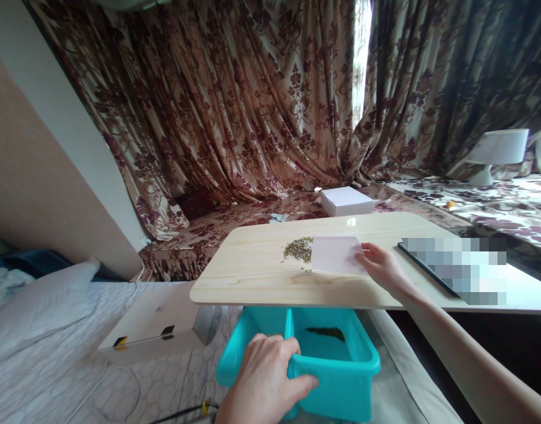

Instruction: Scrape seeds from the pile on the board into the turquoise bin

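Observation:
My left hand [270,377] grips the near rim of a teal two-compartment bin [336,388], at its middle divider. In the bin's right compartment lies a small heap of dark green bits [325,333]; my hand partly hides the left one. Above the wooden tabletop [252,282], my right hand [376,262] pinches the right edge of a flat white scraper-like sheet [336,254]. The sheet's left edge meets a scattered pile of small greenish-brown grains or beans [298,250], too small to name surely.
A dark-edged tablet-like device [451,265], its screen blurred out, rests on the table's right. Behind the table sits a white box [347,201]. A white carton [159,321] lies on the bed at left. A lamp [500,150] stands far right. A black cable [186,411] runs beside the bin.

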Motion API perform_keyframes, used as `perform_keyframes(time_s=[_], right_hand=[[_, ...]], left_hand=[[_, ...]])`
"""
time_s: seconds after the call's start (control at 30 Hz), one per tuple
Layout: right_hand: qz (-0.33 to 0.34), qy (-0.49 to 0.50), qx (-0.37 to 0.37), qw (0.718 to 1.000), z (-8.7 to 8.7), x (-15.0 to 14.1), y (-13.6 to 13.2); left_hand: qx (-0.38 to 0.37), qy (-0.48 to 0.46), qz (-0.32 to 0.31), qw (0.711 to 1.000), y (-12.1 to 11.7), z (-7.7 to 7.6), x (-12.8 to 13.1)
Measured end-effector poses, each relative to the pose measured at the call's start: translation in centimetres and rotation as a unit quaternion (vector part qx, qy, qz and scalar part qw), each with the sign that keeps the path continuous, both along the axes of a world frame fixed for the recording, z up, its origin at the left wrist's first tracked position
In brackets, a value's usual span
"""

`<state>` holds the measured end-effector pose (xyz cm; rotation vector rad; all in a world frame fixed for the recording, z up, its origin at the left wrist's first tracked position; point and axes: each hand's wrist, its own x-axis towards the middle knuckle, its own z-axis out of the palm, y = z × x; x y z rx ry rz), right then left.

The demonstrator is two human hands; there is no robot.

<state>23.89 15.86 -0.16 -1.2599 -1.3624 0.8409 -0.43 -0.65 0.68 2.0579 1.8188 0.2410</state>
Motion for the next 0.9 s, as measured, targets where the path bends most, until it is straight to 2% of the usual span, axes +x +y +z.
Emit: perform_keyframes(time_s=[0.23, 0.67, 0.9], right_hand=[[-0.012, -0.009, 0.013, 1.0, 0.13, -0.31, -0.03], [-0.01, -0.024, 0.015, 1.0, 0.23, -0.41, -0.27], [-0.003, -0.026, 0.011, 1.0, 0.16, -0.45, -0.18]], left_hand=[[-0.005, 0.001, 0.0, 1.0, -0.19, 0.46, 0.09], [0.003, -0.004, -0.002, 1.0, -0.14, 0.11, 0.07], [-0.006, 0.011, -0.001, 1.0, -0.19, 0.41, 0.07]])
